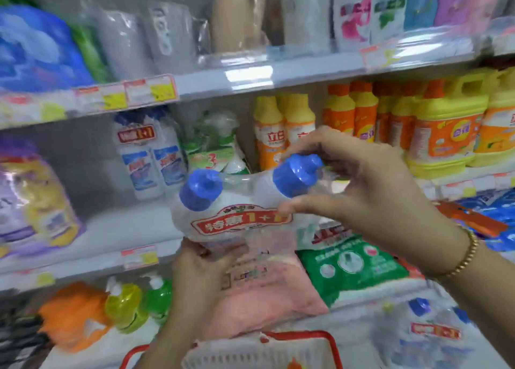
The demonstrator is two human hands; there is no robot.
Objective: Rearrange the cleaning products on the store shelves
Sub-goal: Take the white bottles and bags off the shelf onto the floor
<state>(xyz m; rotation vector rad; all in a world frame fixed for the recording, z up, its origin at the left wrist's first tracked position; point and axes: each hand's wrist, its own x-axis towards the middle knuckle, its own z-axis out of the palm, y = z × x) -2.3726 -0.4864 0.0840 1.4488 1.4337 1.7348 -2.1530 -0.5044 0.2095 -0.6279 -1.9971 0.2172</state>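
Holds the twin pack of bottles (231, 221) in the air before the middle shelf (119, 229) — cups its base with the left hand (206, 260) for weight, pinches round one blue cap (295, 176) with the right hand (367, 185), likely steering toward the matching pack (150, 151) there.

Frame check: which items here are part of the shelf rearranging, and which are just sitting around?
In the job: twin pack, held by left hand and right hand; matching pack on middle shelf.
Lying about: red basket, green bag, yellow jugs.
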